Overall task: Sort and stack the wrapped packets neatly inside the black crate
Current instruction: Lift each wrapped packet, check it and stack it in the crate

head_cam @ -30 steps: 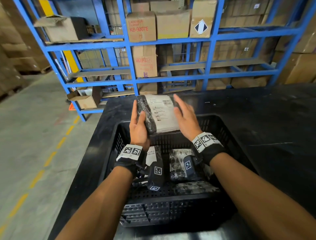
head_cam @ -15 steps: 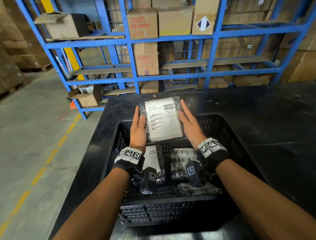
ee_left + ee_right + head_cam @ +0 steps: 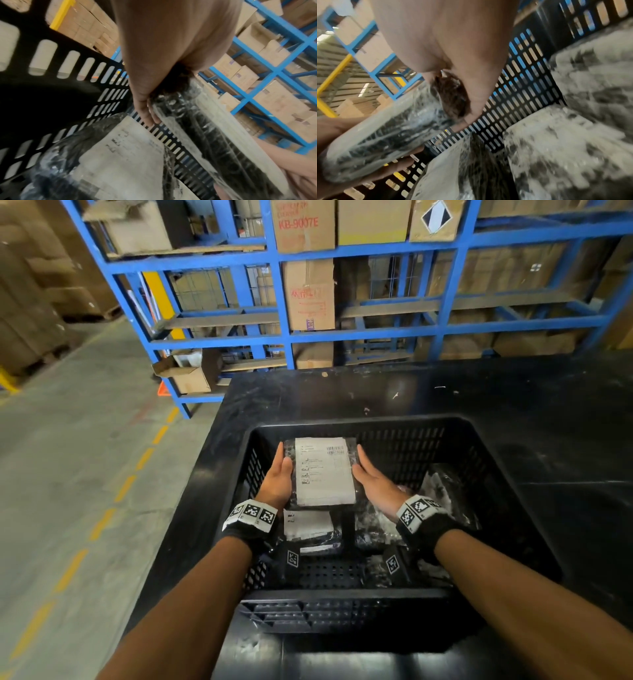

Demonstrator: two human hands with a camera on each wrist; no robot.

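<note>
Since you've come down past the rim into the crate (image 3: 376,424), your left hand (image 3: 279,481) grasps the packet (image 3: 323,470) by its left edge, right hand (image 3: 375,484) by its right. It hangs label-up over the crate's left half, lower packet (image 3: 308,523) just beneath: looks ready to stack.

Warehouse interior. Blue steel shelving (image 3: 376,330) at 12 o'clock, loaded with cardboard boxes (image 3: 308,292). Bare concrete floor (image 3: 68,440) at 9 o'clock, marked with a dashed yellow line (image 3: 125,487). More stacked cartons on pallets (image 3: 30,313) at 10 o'clock.
</note>
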